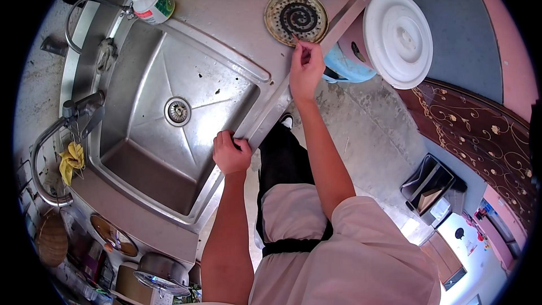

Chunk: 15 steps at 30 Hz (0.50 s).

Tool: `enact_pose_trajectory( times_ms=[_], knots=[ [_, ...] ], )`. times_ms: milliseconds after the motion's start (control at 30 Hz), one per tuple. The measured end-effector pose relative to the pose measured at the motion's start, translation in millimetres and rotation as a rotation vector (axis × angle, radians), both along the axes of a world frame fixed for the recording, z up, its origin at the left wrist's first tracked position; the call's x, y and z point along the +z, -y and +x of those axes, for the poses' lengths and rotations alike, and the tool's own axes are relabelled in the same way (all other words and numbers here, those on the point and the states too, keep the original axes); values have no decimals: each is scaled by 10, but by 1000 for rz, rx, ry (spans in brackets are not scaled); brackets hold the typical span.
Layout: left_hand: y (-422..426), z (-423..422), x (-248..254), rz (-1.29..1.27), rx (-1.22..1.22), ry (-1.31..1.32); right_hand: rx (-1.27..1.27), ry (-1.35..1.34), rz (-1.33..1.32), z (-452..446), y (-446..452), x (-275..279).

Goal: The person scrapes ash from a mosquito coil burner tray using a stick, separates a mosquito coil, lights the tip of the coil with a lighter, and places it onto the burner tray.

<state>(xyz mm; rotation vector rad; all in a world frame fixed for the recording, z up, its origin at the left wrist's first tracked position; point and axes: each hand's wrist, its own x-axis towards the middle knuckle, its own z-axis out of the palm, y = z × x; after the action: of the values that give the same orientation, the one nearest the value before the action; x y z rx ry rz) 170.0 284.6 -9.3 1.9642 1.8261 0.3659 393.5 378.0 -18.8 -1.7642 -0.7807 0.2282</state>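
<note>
And here's the right hand [306,74], up at the front edge of the counter [237,3], thumb and fingers drawn together in a tight pinch; from here I can't tell whether anything is caught between the tips. Just beyond those fingertips, straight out from the body and a touch to the left, sits the dark spiral coil [298,18], lying flat within a round, browned tray [271,18]. No long axis to speak of, it's a round thing, but look at the near side: a slim reddish-brown bit runs from the coil's outer edge towards the fingers, and the fingertips are right by the tray's near rim. So the right hand is clearly the nearer one, the coil dead ahead of its pinch. The left hand [231,152] is well apart, lower and closer to the body, curled over the front rim of the steel sink [217,59]; something dark shows by its thumb, maybe only shadow, and whether that hand grips the rim or holds anything, I can't say. Beyond it and to its left, the drain [178,111] in the basin floor; farther across, a yellow cloth [71,162] hanging by the tap. Off to the right hand's right, a white lid [398,39] tops a pale blue bucket [343,66]. Far to its left, a spray bottle [155,8] on the counter.
</note>
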Motion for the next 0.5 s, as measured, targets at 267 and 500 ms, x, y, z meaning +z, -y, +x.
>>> enact_pose_trajectory(
  times_ms=[267,500],
  knots=[
    [-2,2,-2,-6,5,1,16,11,-15,0,6,-2],
    [1,-12,-14,-12,-6,-7,31,109,-19,16,8,-12]
  ],
)
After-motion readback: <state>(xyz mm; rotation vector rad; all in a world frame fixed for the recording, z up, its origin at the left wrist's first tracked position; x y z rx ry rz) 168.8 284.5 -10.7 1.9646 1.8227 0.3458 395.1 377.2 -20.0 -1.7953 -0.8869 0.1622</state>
